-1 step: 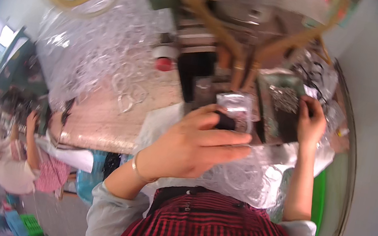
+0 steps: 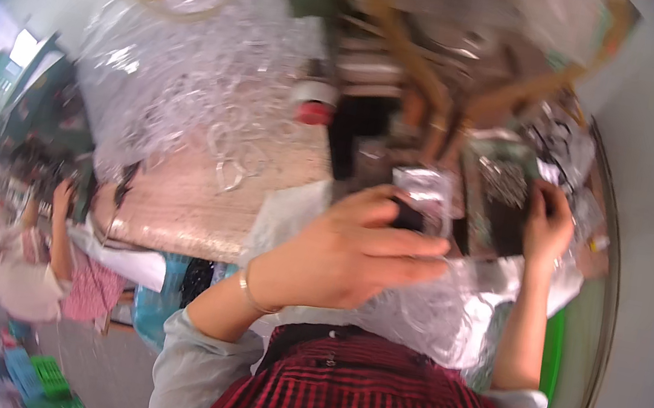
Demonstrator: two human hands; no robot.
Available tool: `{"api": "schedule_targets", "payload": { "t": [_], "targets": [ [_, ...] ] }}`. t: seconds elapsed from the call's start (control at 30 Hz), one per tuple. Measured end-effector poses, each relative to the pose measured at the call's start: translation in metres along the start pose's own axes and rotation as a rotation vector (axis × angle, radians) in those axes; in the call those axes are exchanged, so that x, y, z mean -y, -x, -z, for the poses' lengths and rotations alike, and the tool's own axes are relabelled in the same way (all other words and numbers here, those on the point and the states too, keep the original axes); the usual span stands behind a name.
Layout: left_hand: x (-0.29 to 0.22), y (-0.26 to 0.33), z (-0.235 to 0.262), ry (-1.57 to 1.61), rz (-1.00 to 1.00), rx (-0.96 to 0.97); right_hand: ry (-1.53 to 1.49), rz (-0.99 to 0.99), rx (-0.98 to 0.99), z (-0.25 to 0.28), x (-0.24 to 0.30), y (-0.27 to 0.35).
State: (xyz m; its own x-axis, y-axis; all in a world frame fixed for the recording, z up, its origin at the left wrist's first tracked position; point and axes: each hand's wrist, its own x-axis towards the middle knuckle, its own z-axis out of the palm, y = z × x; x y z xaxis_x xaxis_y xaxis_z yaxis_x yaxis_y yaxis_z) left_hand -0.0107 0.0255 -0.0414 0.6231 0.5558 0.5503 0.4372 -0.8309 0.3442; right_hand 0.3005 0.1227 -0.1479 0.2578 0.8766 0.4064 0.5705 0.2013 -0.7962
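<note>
My left hand is at the small machine in front of me, thumb side bent around a small black piece, its other fingers reaching rightward. Just beyond the fingertips is a clear, shiny plastic part; whether the hand touches it is hard to tell. My right hand is at the right edge of a dark shallow tray, fingers and thumb drawn together. Small silvery metal pieces lie heaped in that tray. Anything between the right fingertips is too small to make out.
Many clear plastic rings lie heaped on the wooden bench to the left. Yellow tubes run over the machine, and a red button sits beside it. Another person works at far left. A wall stands on the right.
The whole scene has shifted slightly to the right in the picture. Both hands keep nearly the same places at the machine and tray.
</note>
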Motion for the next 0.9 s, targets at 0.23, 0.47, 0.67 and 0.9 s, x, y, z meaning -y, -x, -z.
{"api": "schedule_targets", "payload": {
  "t": [0.23,0.47,0.67,0.9],
  "targets": [
    [0.007,0.014,-0.025,-0.007,-0.067,-0.15,-0.078,-0.024,0.088,-0.007,0.009,0.02],
    [0.062,0.103,-0.007,-0.737,0.499,-0.487,-0.305,-0.085,0.037,0.001,-0.015,0.042],
    [0.26,0.174,0.032,-0.847,0.543,-0.163,-0.393,-0.038,0.169,-0.037,0.023,0.028],
    [0.231,0.096,0.145,-0.276,0.834,-0.693,-0.329,0.022,0.047,-0.018,-0.003,0.033]
  ]
}}
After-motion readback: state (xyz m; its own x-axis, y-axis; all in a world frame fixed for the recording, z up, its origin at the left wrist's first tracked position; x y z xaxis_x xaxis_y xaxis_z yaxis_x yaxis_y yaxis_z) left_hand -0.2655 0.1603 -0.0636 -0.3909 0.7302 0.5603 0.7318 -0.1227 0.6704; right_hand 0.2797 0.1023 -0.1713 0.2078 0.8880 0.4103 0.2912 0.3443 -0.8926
